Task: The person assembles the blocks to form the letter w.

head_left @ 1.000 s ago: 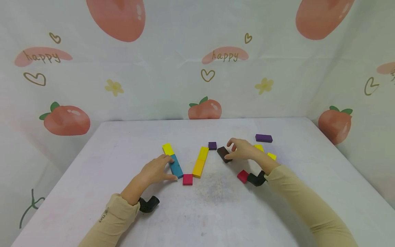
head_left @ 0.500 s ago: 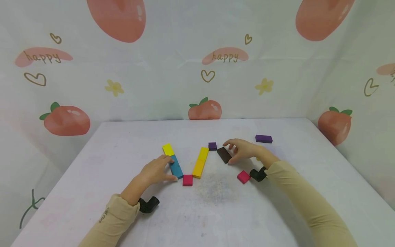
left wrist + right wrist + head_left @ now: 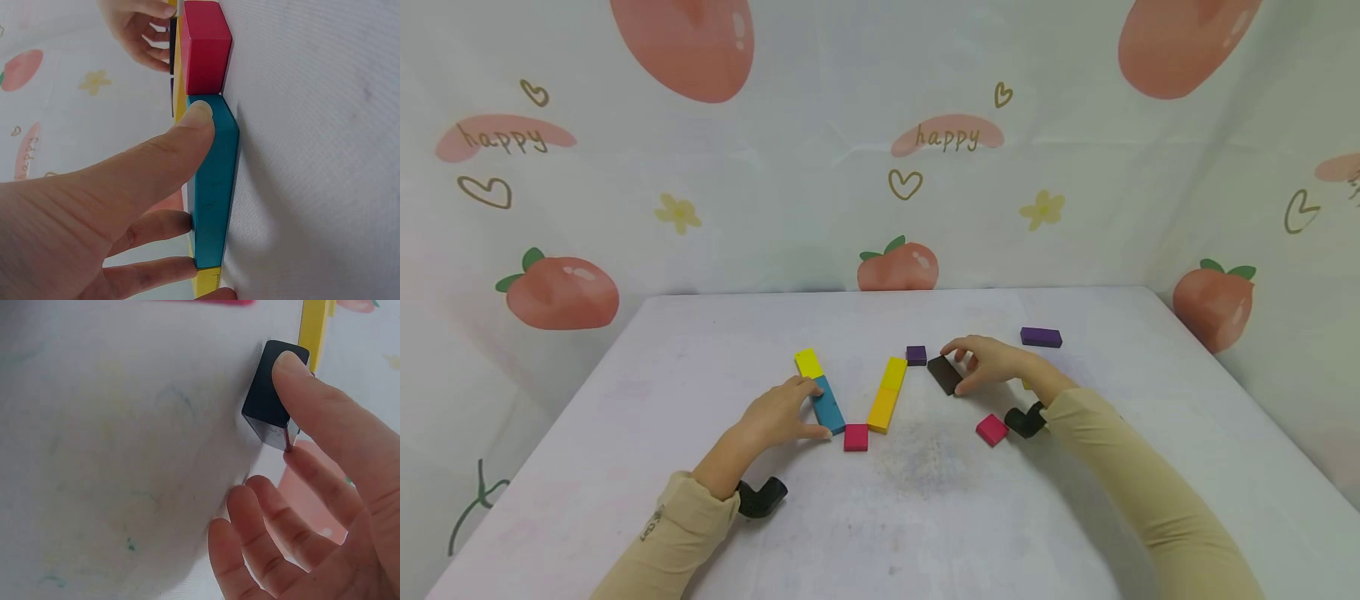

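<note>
My left hand lies along the left side of a teal block that is flat on the table. In the left wrist view its thumb and two fingertips touch the same long face of the teal block. A red block sits at its near end and a small yellow block at its far end. My right hand pinches a dark brown block between thumb and index finger, the other fingers spread free. The right wrist view has the thumb on that block.
A long yellow bar lies between the two hands, with a small purple cube at its far end. Another red block sits by my right wrist. A purple bar lies further back right. White table, fabric backdrop.
My right hand and forearm have shifted a little left with the dark brown block, covering the yellow pieces behind them. The left hand has stayed on the teal block.
</note>
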The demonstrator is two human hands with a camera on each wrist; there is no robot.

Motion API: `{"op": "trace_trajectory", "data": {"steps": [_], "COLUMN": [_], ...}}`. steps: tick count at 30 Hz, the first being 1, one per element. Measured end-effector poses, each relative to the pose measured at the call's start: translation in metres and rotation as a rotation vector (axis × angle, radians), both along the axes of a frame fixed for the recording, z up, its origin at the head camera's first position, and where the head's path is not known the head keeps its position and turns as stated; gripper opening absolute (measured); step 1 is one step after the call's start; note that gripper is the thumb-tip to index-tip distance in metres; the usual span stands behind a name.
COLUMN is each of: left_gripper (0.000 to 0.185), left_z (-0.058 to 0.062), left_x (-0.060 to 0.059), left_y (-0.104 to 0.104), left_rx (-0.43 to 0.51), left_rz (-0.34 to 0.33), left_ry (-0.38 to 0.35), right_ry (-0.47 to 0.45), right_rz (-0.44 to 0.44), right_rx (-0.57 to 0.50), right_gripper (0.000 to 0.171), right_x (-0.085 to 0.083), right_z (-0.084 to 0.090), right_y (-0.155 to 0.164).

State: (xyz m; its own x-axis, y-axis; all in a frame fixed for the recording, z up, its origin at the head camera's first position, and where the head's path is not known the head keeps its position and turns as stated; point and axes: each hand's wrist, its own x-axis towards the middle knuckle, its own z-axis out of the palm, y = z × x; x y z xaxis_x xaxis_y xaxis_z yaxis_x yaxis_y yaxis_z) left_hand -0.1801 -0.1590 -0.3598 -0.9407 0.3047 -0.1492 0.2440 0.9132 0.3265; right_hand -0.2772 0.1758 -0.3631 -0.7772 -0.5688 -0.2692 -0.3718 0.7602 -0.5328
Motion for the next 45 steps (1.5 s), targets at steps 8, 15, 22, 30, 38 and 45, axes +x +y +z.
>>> {"op": "trace_trajectory", "data": {"steps": [8, 15, 22, 30, 38, 45], "left_gripper": [0.065, 0.065, 0.065, 0.065, 0.065, 0.064], "left_z": [0.0, 0.0, 0.0, 0.001, 0.0, -0.001], "left_x": [0.0, -0.001, -0.001, -0.001, -0.001, 0.0], "left_y": [0.0, 0.0, 0.0, 0.0, 0.0, 0.0], "left_rx": [-0.001, -0.005, -0.008, -0.011, -0.008, -0.006], "left_rz": [-0.007, -0.008, -0.011, -0.009, -0.002, -0.001], "left_ry": [0.009, 0.009, 0.014, 0.012, 0.001, 0.003], "right_ry": [-0.03, -0.03, -0.024, -0.027, -0.018, -0.001], "right_rz": [-0.016, -0.011, 0.001, -0.005, -0.011, -0.016], "right_rx": [0.014, 0.013, 0.008, 0.01, -0.002, -0.066], "right_gripper": [0.065, 0.065, 0.065, 0.065, 0.068, 0.057], "right_x": [-0.002, -0.003, -0.004, -0.003, 0.001, 0.011], "right_z": [0.002, 0.002, 0.002, 0.003, 0.006, 0.017], "right_y": [0.0, -0.001, 0.0, -0.001, 0.005, 0.02]}}
